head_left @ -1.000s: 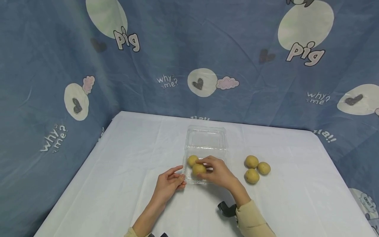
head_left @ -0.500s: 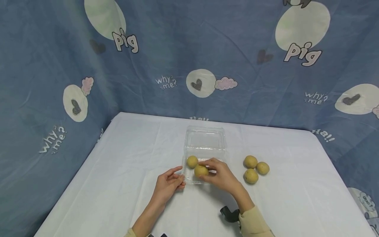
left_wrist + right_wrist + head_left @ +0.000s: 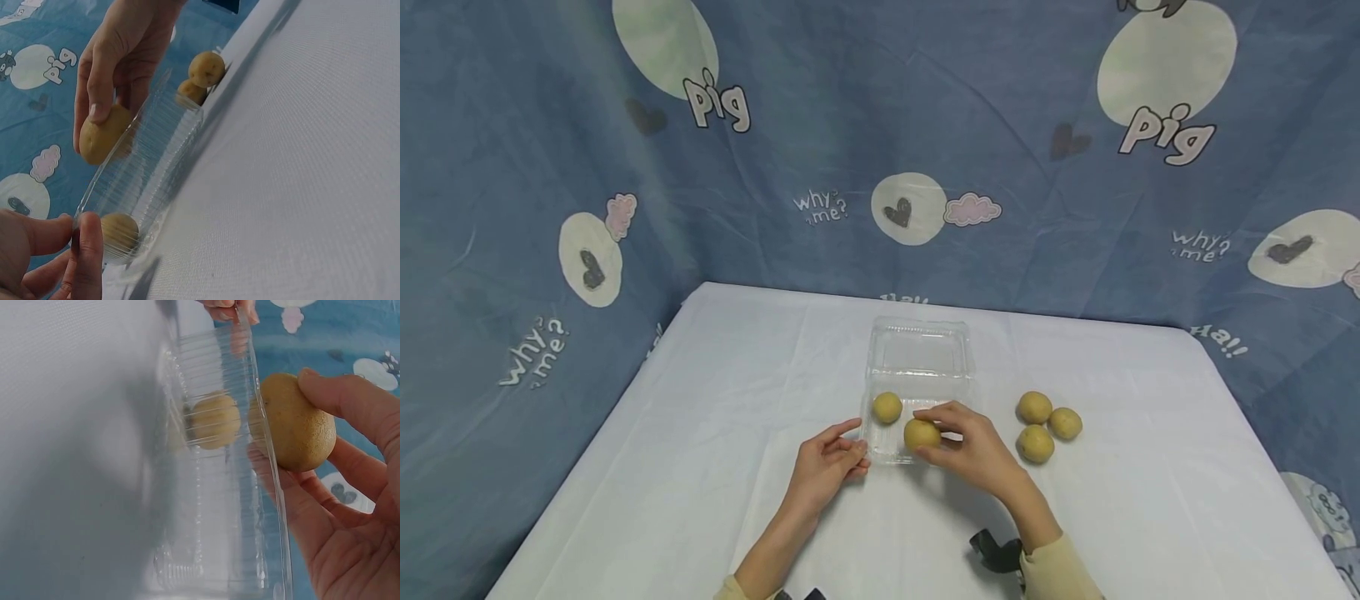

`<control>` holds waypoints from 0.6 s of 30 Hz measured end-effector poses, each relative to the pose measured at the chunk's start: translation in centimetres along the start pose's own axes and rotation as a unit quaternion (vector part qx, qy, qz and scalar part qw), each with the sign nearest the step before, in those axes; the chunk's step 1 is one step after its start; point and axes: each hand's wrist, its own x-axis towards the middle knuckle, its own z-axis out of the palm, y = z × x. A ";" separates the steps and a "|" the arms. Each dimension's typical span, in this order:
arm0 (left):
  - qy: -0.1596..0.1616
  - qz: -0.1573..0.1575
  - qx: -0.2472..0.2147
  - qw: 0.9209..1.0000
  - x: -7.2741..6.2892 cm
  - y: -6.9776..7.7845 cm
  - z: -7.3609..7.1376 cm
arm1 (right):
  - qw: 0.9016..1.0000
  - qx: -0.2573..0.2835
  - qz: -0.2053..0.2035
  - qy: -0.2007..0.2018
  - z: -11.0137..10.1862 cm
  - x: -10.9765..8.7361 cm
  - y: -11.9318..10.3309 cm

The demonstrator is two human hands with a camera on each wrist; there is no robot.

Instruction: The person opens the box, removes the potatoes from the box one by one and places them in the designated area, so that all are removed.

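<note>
Held potato (image 3: pixel 922 435) is over the near-right part of the clear tray (image 3: pixel 889 446), roughly at rim level; can't tell if it's touching the rim. Right hand (image 3: pixel 976 450) has it: fingers (image 3: pixel 294 500) on one side, thumb on the other, firm pinch. Second potato (image 3: pixel 887 407) sits inside the tray, far left, nothing on it. Left hand (image 3: pixel 827 467) is at the tray's near-left edge, thumb and fingers pinching the rim, clear in the left wrist view. Lid (image 3: pixel 921 350) is open, lying back on the far side, away from the person. To the right, well apart from the tray, three loose potatoes in a tight cluster: far one (image 3: pixel 1034 408), right one (image 3: pixel 1066 423), near one (image 3: pixel 1036 444). All on the white-covered bench (image 3: pixel 1150 467). Black device (image 3: pixel 996 552) at the right wrist, just beside the pale sleeve (image 3: pixel 1062 573). Blue printed cloth (image 3: pixel 1075 217) hangs behind and to the left.
</note>
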 end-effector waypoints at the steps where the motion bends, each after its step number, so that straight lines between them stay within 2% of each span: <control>1: 0.000 0.000 0.000 1.000 0.0 0.0 0.0 | 1.000 0.000 0.002 0.001 -0.1 -0.1 -0.1; 9: 0.000 0.003 0.000 1.000 0.1 0.0 0.0 | 0.999 0.021 0.034 0.006 -0.5 -0.9 -0.5; 18: -0.004 0.004 0.000 1.000 0.1 0.0 -0.1 | 0.998 0.027 0.048 0.019 -1.0 -1.8 -0.7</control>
